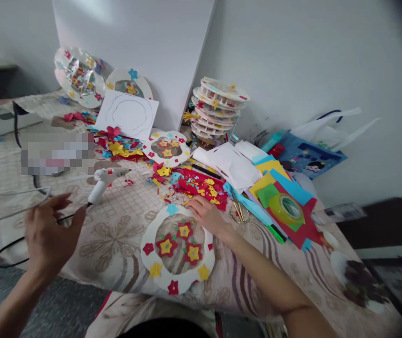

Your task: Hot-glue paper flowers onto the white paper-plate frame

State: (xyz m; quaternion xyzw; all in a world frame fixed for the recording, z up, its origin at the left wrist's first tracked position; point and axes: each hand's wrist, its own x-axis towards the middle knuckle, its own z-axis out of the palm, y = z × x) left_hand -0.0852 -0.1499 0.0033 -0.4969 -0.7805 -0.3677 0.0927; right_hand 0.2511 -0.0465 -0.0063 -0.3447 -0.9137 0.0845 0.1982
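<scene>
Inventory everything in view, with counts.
Near decorated ring: 1, white, front
Other unstacked rings: at least 3, white, middle, rear left
Ring stack: 1, white, rear
Glue gun: 1, white, left
Paper scraps: many, mixed, middle
Outline sheet: 1, white, rear left
Loose sheets: several, white, right
Coloured sheets: several, mixed, right
Tape: 1, yellow, right
Scissors: 1, gold, right
Marker: 1, green, right
Bag: 1, blue, right
Board: 1, white, rear
Tablecloth: 1, beige, beneath
Left hand: 1, bare, left
Right hand: 1, bare, at near ring

White ring [149, 233] with yellow-on-red flowers [166, 248].
</scene>
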